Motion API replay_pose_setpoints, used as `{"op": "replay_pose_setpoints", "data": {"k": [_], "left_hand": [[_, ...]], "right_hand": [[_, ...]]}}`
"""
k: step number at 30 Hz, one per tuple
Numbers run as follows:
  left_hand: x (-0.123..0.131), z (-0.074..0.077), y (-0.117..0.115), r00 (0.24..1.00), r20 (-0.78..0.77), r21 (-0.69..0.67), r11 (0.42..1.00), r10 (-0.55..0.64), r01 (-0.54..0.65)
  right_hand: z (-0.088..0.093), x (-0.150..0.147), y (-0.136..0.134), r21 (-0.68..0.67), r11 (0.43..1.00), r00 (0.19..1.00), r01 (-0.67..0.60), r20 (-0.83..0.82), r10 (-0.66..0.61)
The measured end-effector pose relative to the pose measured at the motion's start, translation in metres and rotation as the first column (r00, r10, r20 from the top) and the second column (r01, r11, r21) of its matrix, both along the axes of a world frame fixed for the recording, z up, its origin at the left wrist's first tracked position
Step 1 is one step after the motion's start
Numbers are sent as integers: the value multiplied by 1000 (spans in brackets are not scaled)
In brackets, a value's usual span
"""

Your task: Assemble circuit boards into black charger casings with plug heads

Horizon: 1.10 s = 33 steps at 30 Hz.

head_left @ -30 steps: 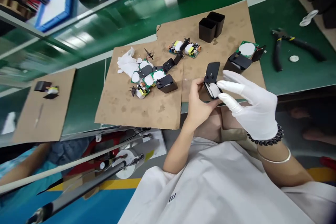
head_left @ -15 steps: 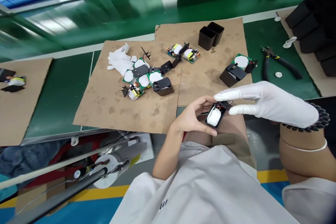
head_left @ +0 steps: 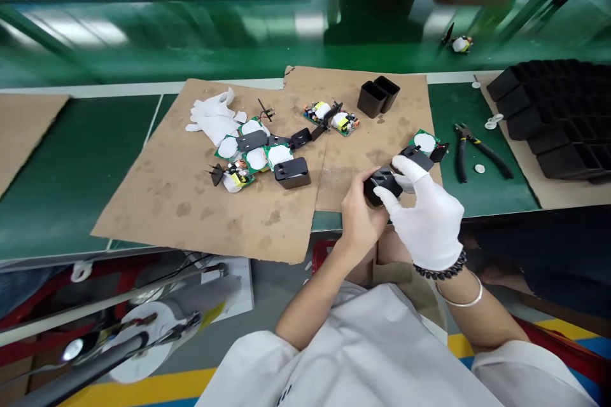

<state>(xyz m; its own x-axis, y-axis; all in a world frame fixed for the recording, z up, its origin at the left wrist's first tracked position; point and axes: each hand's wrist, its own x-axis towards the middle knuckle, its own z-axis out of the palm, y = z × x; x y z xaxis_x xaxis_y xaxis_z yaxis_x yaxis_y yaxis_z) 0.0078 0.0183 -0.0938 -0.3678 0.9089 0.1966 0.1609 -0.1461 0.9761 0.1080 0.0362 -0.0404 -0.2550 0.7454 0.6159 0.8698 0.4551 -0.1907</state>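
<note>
My bare left hand [head_left: 359, 213] and my white-gloved right hand [head_left: 426, 213] together grip a small black charger housing [head_left: 380, 183] just above the near edge of the cardboard mat [head_left: 191, 203]. The gloved fingers press on its top and right side; my left thumb and fingers clasp it from the left. Another black housing with a green circuit board [head_left: 424, 143] lies just behind my right hand. A cluster of circuit boards, black lids and one closed housing [head_left: 292, 172] sits mid-mat. Two empty black cups [head_left: 377, 95] stand at the back.
A spare white glove [head_left: 212, 117] lies at the mat's back left. Black pliers [head_left: 470, 152] and white discs rest on the green belt to the right, next to stacked black housings [head_left: 558, 121]. Blue and red bins line the far shelf. A metal frame runs below left.
The view has swung and levelled. My hands have lifted the housing from my lap up to the mat's edge, and the lid now covers the white part seen inside before. My right fingers have curled onto it.
</note>
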Motion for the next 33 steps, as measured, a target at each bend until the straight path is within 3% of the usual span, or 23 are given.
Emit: {"op": "replay_pose_setpoints", "data": {"k": [5,11,15,19,23,25,27,31,33], "left_hand": [[-2,2,1,998,56,-38,999,-29,31],[-10,-1,1,995,-95,-34,999,-34,31],[-21,-3,-3,951,-299,-18,997,-78,77],[-34,-3,-13,927,-371,-44,998,-59,47],[-46,-3,-27,953,-285,51,995,101,-90],[-49,-4,-30,967,-197,103,984,162,-144],[-49,-6,-31,975,-107,143,973,195,-179],[-47,-6,-28,979,-31,137,971,203,-197],[-47,-6,-27,980,-42,110,976,193,-188]], "right_hand": [[-15,-4,1,137,989,998,-62,14,60],[-20,-8,0,-72,991,989,-113,-100,106],[-25,-7,0,-79,983,976,-165,-156,151],[-27,-4,2,-108,977,977,-184,-130,170],[-14,1,-3,-17,980,974,-200,-113,197],[-7,3,-7,50,988,979,-148,-133,153],[-5,3,-8,79,992,982,-97,-152,108],[-15,5,-4,13,981,972,-195,-130,195],[-17,7,-3,14,982,971,-186,-149,186]]}}
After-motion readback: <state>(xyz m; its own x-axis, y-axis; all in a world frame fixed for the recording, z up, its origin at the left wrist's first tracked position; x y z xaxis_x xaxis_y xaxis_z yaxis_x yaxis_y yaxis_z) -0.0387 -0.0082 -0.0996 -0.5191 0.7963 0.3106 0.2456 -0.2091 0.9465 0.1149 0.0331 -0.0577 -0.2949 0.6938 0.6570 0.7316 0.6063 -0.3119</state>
